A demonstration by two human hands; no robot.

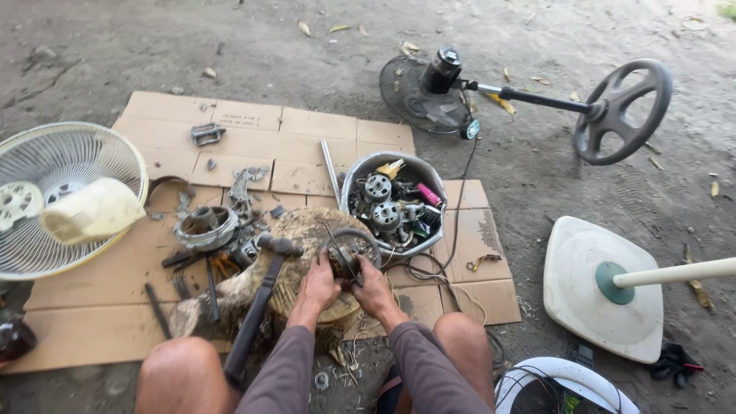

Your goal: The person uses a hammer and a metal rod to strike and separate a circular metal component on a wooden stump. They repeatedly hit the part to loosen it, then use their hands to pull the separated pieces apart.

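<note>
Outdoors, bare dirt ground [268,38], flattened cardboard [307,134] spread over it, left hand [318,285] and right hand [373,290] both gripping a small motor [343,259] on a wood block [307,230], hammer [257,307] alongside.

I see a black fan [429,96] lying on the dirt, a white fan cage [57,192] on my left, and a bowl [360,172] of metal parts.
</note>
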